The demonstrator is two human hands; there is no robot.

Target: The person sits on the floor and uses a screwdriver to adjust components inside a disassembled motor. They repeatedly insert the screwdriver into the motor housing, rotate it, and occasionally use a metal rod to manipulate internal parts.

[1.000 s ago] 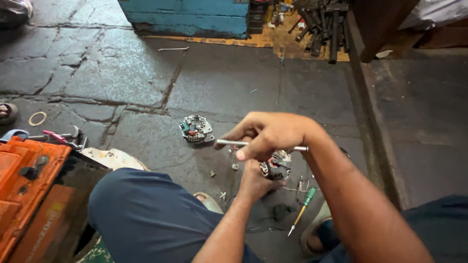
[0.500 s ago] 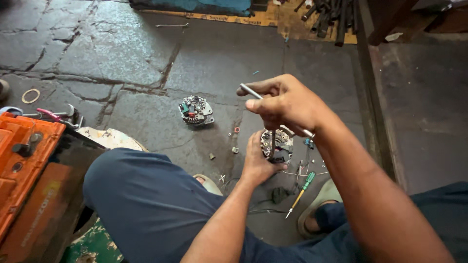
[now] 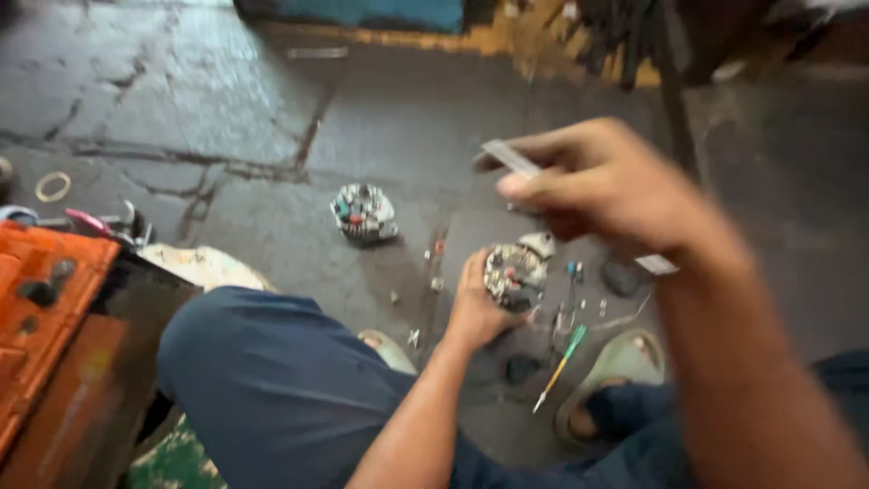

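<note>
Cracked grey stone floor. Left hand: fingers closed around round metal electrical part, held low above floor. Right hand: raised, blurred, fingers pinched on slim metal rod. Second round part on floor, apart. Green-handled screwdriver beside sandal. Orange toolbox far left.

Our left hand reaches low, fingers curled in a grip. Our right hand, blurred, is raised above it, fingers pinched together.
</note>
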